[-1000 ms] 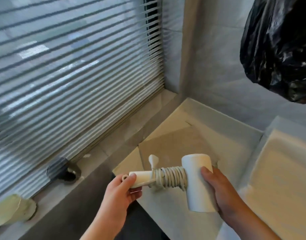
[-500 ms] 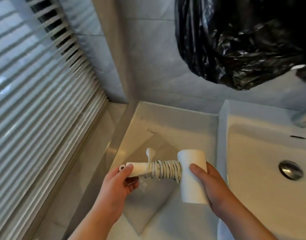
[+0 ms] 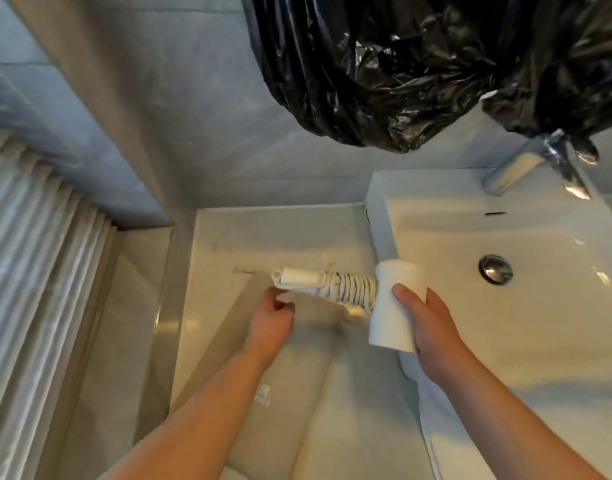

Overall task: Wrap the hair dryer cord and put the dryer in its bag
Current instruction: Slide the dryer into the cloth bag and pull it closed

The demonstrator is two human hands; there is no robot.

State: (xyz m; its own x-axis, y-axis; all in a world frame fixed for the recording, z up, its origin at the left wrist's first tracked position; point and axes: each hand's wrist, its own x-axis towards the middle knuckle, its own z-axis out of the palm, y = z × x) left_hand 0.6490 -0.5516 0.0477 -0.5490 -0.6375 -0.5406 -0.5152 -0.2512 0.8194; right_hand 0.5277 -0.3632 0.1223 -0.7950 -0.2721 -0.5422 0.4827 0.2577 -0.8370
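Now, R hand (image 3: 427, 329) grips dryer (image 3: 387, 318) barrel, cord (image 3: 353, 289) coiled on handle, L hand (image 3: 271, 320) blurred, grip unclear, bag (image 3: 304, 379) part-hidden

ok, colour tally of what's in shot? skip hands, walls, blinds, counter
White: 3 (hair dryer, cord wound on its handle, sink)
Black: 1 (plastic bag)
Grey: 1 (fabric bag flat on the counter)
Chrome: 2 (faucet, drain)
Total: 7
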